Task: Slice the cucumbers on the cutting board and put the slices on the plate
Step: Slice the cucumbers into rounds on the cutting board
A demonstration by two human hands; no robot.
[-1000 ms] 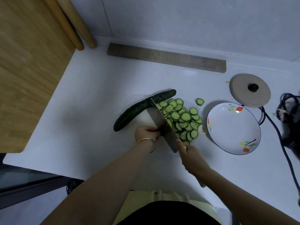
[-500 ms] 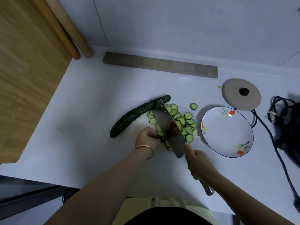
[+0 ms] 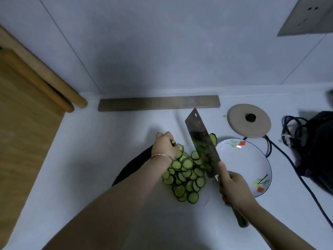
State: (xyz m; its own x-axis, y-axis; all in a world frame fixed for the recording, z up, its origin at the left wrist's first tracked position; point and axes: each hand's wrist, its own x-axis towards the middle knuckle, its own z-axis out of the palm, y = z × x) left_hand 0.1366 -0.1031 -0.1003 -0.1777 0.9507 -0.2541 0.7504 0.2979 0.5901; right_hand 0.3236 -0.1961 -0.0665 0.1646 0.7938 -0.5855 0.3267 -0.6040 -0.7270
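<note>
Since the earlier frame, the knife [image 3: 201, 141] has lifted off the slices [image 3: 187, 177], and the left hand [image 3: 164, 145] has shifted to the pile's far edge. Behind the plate [image 3: 252, 159] lie a round lid [image 3: 239, 127] and a black cable [image 3: 288, 158]. The left forearm covers most of the whole cucumber [image 3: 133, 165]. Left fingers curl onto the slices; right hand [image 3: 234, 188] fingers clench the knife handle. Slices lie heaped on the table [image 3: 90, 159] between cucumber and plate: thin, pale green, dark-rimmed discs. Blade: flat rectangular steel, slices clinging.
</note>
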